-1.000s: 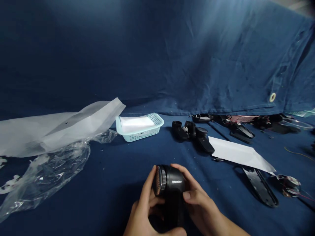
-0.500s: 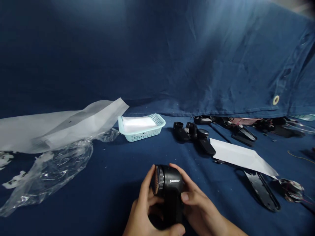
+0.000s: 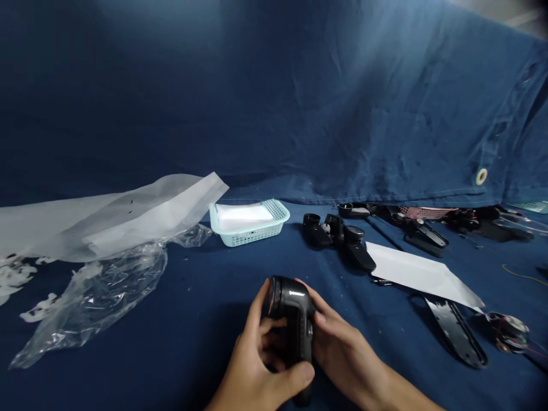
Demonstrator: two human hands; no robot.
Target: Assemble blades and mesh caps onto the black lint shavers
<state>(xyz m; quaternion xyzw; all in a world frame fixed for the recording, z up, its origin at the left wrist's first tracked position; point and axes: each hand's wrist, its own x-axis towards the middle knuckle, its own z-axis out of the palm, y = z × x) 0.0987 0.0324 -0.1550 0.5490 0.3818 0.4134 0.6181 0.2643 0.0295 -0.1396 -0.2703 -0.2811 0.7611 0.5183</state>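
A black fabric shaver (image 3: 295, 299) with a round ribbed head and pale lettering stands upright between my hands, low in the middle of the head view. My left hand (image 3: 265, 354) is closed around it, with a finger at the head and the thumb across the handle. My right hand (image 3: 345, 345) grips it from the other side, the thumb beside the upper handle near a small switch. The shaver's head faces left, and its front is mostly turned out of sight. Part of the handle is covered by my left thumb.
Ahead sits a light blue basket (image 3: 250, 235) holding white paper. Clear plastic (image 3: 107, 302) and a whitish sheet (image 3: 158, 214) lie left. Rightward are black housing parts (image 3: 358, 254), a white sheet (image 3: 419, 277), a black shell (image 3: 460, 337) and a wired component (image 3: 509, 331). A blue curtain hangs behind.
The shaver has turned in my hands, so its side and switch now show and the mesh face is mostly hidden. My left thumb has moved up the handle.
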